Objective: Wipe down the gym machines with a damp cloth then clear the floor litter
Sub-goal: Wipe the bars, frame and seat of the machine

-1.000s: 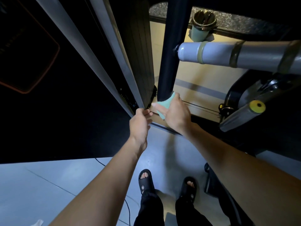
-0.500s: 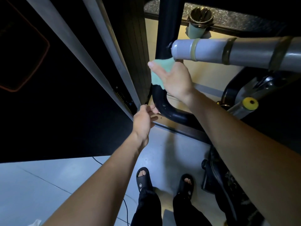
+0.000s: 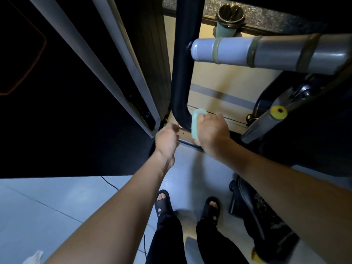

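Head view: your right hand (image 3: 212,130) grips the cloth (image 3: 196,123), pale mint green, folded into a thick pad, pressed against the lower bend of the black machine tube (image 3: 181,82). Your left hand (image 3: 167,139) rests at the base of the grey frame rail (image 3: 133,88), fingers loosely curled, holding nothing. A white scrap of litter (image 3: 34,257) lies at the floor's bottom-left corner

No readable text here. Each black slide sandal (image 3: 163,203) at the lower centre of the frame carries a small round emblem on its strap, too small to make out, and the machines show no legible labels or numbers.
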